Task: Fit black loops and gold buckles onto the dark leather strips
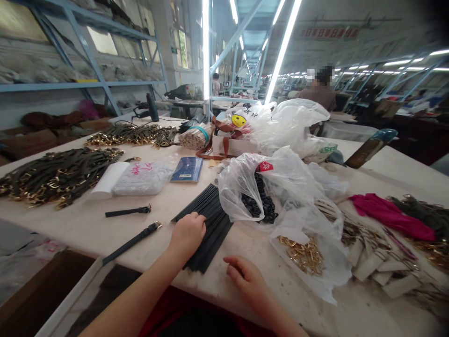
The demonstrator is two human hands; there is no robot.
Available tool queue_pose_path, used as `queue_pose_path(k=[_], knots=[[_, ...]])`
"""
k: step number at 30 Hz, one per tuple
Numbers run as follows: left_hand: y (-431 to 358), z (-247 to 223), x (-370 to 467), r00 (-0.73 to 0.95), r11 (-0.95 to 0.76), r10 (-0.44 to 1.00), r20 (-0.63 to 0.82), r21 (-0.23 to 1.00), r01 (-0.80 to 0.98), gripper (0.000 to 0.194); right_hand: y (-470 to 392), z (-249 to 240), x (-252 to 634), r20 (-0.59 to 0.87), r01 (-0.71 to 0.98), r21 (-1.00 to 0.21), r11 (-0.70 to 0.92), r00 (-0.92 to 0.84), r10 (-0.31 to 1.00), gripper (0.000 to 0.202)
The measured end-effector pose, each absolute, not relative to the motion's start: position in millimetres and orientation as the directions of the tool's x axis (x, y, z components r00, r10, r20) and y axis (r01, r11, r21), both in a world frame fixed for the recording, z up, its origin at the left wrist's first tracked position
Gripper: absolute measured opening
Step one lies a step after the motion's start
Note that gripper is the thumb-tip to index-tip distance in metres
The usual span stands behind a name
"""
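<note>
Black strips (217, 224) lie in a flat stack on the pale surface (80, 222), directly under the left hand (190, 232), running out past it both at the far end and at the near end. Left grip: fingers curled down onto the left edge of the strips, touching; cannot tell if clamped on any, as fingertips and thumb are hidden. Right hand (247, 276): just right of the strips' near end, apart from them, low over the surface; right grip loosely curved, thumb and index tips apart.

Right of the strips, close by: clear plastic bag (298, 187), mouth facing them, black loops (261, 201) inside. Gold fittings (303, 255) on plastic, further right of the strips. Well right of them: pale straps (379, 262), magenta cloth (391, 216).

Left of the strips: short black strap (128, 212) and, nearer the person, longer buckled strap (133, 242). Beyond the strips, slightly left: blue booklet (187, 169); left of that, clear packet (143, 178) with pink writing. Far left of the strips: heap of dark straps (56, 173) with gold buckles. Beyond the strips: pale bundle (194, 137) with teal band. Well beyond them, to the right: another person (321, 98).
</note>
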State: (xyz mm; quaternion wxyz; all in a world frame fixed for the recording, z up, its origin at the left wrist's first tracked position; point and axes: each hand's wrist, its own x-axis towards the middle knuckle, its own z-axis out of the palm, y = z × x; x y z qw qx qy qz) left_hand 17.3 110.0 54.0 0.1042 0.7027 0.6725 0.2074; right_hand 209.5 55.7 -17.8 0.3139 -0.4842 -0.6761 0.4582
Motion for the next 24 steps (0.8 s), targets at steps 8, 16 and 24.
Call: queue_pose_path(k=[8, 16, 24], knots=[[68.9, 71.8, 22.9, -0.143, 0.081, 0.99, -0.007, 0.848, 0.524, 0.021, 36.4, 4.6, 206.1, -0.12, 0.035, -0.993, -0.115, -0.362, 0.924, 0.044], [35.8, 72.3, 29.6, -0.08, 0.366, 0.917, -0.391, 0.904, -0.223, 0.024, 32.9, 14.6, 218.9, -0.265, -0.079, -0.957, -0.28, -0.154, 0.952, 0.038], [18.8, 47.2, 28.1, 0.299, 0.101, 0.952, -0.065, 0.989, -0.107, 0.015, 51.1, 10.2, 230.8, -0.384, -0.414, -0.823, -0.388, -0.097, 0.918, 0.025]])
